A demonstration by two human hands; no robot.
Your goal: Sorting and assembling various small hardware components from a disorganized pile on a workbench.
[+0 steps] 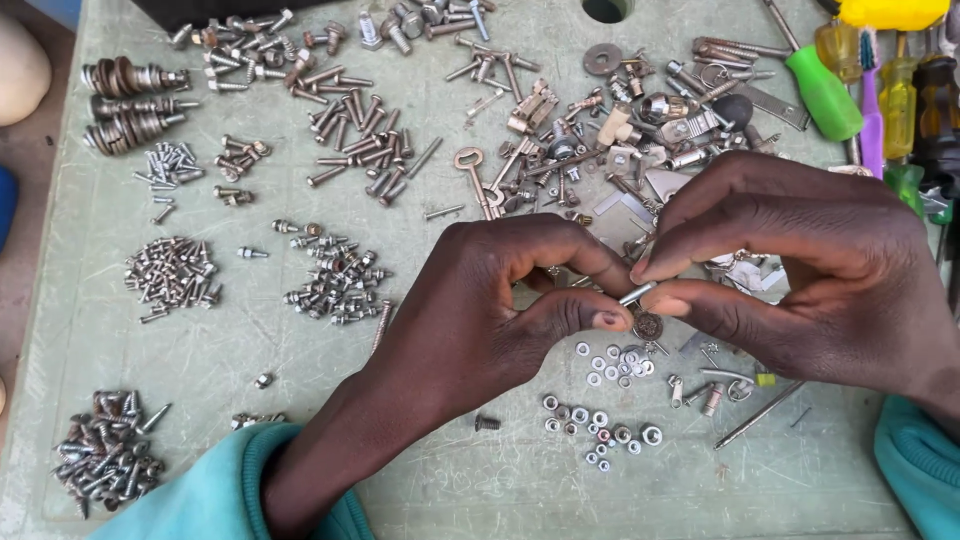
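Both hands are meeting over the table [90, 330], pinching one small silver pin [637, 293] between them. The left hand [480, 320] is closing thumb and forefinger on the pin's lower end; the right hand [800, 270] is gripping its upper end with its fingertips [650, 268]. Just under the fingertips, nuts [600, 415] are lying in a loose cluster. Beyond the left hand, a key [472, 175] is resting among bolts [360, 140]. Screw piles [172, 272] are sitting well left of it, and screwdrivers [880, 100] are lying beyond the right hand.

Left hand [480, 300], right hand [800, 270]: fingertips pinched, seemingly touching.
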